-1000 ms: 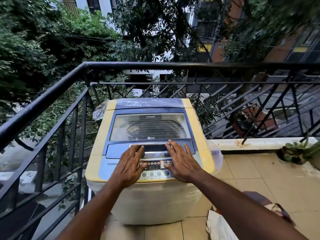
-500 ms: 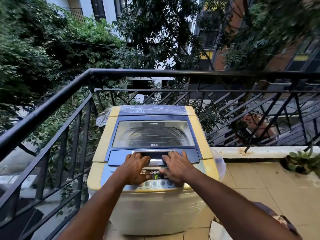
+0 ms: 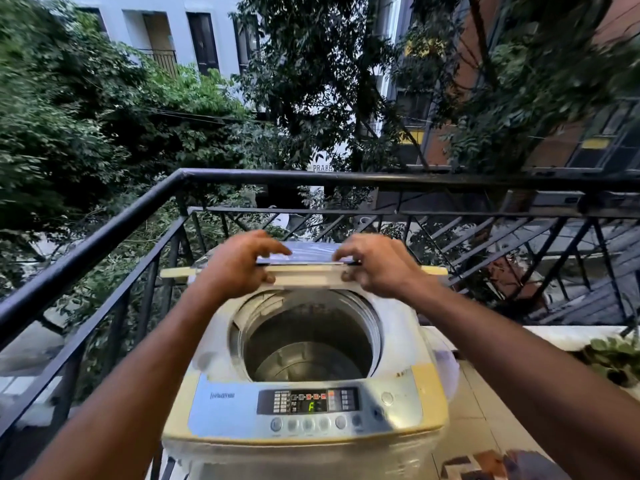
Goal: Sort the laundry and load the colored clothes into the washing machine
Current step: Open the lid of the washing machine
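A top-loading washing machine [image 3: 242,407] with a yellowed top and blue control panel stands in the balcony corner. Its folding lid [image 3: 308,270] is raised and folded at the back. My left hand [image 3: 239,265] grips the lid's left part and my right hand [image 3: 374,263] grips its right part. The steel drum [image 3: 308,355] lies uncovered below my hands, and I see no clothes in it. The panel display glows green. A piece of patterned cloth [image 3: 485,465] shows at the bottom right on the floor.
A black metal railing [image 3: 104,233] runs along the left and behind the machine. Tiled floor [image 3: 474,410] lies to the right, with a green potted plant [image 3: 613,355] by the low ledge. Trees and buildings stand beyond.
My hands took hold of the lid's front handle and lifted it up and back, so the lid went from flat and shut to folded upright. The drum came into view.
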The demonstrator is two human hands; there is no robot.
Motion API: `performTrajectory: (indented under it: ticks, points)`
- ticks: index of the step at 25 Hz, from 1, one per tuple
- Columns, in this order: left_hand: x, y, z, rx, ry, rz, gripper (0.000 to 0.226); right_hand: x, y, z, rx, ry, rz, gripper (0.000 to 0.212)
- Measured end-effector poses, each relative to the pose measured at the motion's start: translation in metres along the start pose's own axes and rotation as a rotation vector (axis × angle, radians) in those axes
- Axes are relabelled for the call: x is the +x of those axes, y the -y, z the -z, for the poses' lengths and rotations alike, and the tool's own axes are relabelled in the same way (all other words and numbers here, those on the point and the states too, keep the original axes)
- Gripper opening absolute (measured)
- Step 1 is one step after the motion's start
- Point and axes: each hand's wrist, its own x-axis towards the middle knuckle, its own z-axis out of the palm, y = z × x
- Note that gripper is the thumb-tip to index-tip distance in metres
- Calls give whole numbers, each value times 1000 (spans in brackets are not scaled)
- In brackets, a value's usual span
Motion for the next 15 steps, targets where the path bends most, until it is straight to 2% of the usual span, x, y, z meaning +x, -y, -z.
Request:
performTrajectory:
  ticks: [4,7,11,13,15]
  points:
    - [42,11,17,50,-437,41,22,44,-19,23,-10,-296,-104,25]
    - [71,21,18,124,-580,109,18,75,-30,25,-33,-422,-190,27]
    - [102,27,20,211,-537,87,16,112,-38,17,-70,-491,-265,21]
    - [115,33,21,268,-408,108,29,126,-45,9,-128,-473,-255,14]
    - [126,41,21,244,-230,131,47,139,-53,1,-144,-384,-220,24]
